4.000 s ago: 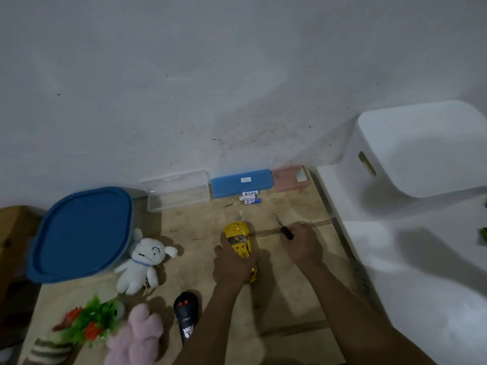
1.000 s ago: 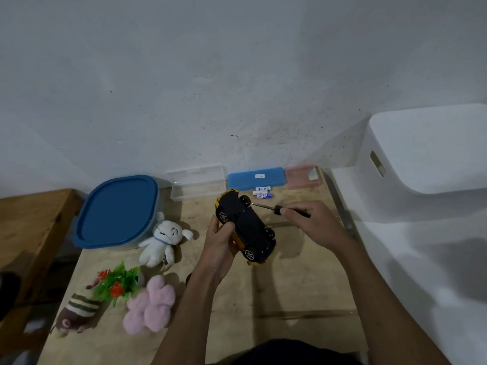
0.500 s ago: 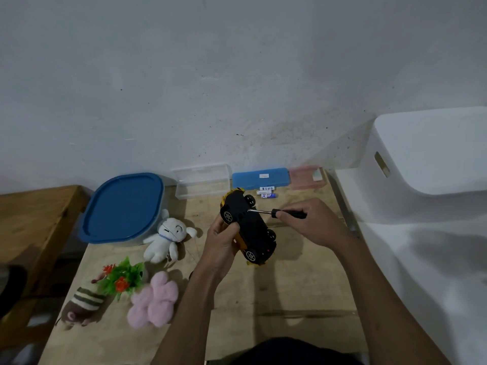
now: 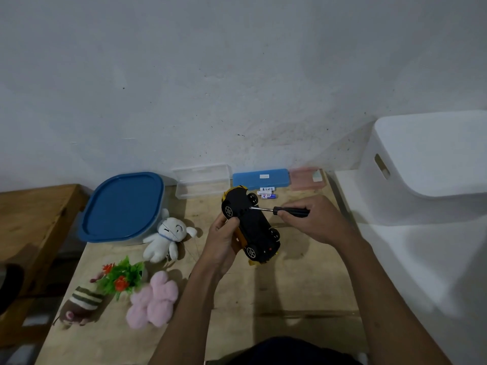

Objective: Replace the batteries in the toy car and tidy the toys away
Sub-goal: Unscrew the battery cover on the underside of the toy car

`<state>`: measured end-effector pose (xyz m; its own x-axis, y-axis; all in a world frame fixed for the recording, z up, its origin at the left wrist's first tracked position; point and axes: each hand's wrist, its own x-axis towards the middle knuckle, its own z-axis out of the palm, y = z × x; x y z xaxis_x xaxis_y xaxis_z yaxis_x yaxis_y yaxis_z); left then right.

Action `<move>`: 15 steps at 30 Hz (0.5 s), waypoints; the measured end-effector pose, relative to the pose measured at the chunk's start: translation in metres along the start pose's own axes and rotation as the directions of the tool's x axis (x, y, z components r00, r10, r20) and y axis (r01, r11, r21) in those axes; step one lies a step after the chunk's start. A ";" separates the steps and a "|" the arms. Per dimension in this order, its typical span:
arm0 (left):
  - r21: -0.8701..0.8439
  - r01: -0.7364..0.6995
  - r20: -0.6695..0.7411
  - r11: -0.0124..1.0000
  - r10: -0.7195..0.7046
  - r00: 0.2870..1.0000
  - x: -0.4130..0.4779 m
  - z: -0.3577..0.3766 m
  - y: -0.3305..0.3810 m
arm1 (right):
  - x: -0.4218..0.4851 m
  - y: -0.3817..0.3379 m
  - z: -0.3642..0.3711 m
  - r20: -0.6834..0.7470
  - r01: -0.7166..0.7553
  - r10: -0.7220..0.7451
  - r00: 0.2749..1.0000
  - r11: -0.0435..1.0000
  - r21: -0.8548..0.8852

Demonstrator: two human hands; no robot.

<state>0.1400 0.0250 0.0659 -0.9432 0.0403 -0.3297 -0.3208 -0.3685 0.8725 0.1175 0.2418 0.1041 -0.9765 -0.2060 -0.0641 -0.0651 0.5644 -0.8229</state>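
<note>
My left hand (image 4: 222, 242) grips the yellow toy car (image 4: 251, 223), held above the wooden table with its black underside and wheels turned up. In my right hand (image 4: 312, 219) I hold a black-handled screwdriver (image 4: 286, 210); its metal tip touches the car's underside near the far wheels. Loose batteries (image 4: 267, 193) lie on the table just behind the car. A white plush (image 4: 168, 237), a pink plush (image 4: 152, 299), a striped brown plush (image 4: 81, 304) and a plastic flower (image 4: 121, 277) lie to the left.
A container with a blue lid (image 4: 122, 205) stands at the back left. A clear box (image 4: 201, 180), a blue case (image 4: 261, 177) and a pink case (image 4: 307, 177) line the wall. A white bin (image 4: 427, 164) stands on the right. A wooden bench (image 4: 31, 217) is left of the table (image 4: 290, 285).
Four seconds ago the car stood on its wheels on the table; it is now lifted and turned over. The screwdriver tip has moved onto the underside since a second ago.
</note>
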 end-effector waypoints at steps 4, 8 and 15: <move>0.033 -0.008 0.007 0.999 0.008 1.000 0.000 0.000 0.002 | 0.001 -0.003 -0.004 0.000 -0.009 0.009 1.000 0.999 -0.032; 0.126 -0.048 0.056 0.991 0.041 0.998 -0.006 0.003 0.005 | 0.006 -0.014 -0.014 0.062 -0.022 0.029 0.998 0.994 -0.110; 0.286 -0.118 0.089 0.951 0.096 0.991 -0.007 0.002 0.013 | 0.018 -0.035 -0.023 0.170 -0.042 0.085 0.982 0.970 -0.240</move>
<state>0.1421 0.0217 0.0799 -0.9736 0.0877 -0.2109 -0.2186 -0.0890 0.9718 0.0969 0.2369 0.1448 -0.9293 -0.2903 -0.2285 -0.0714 0.7480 -0.6599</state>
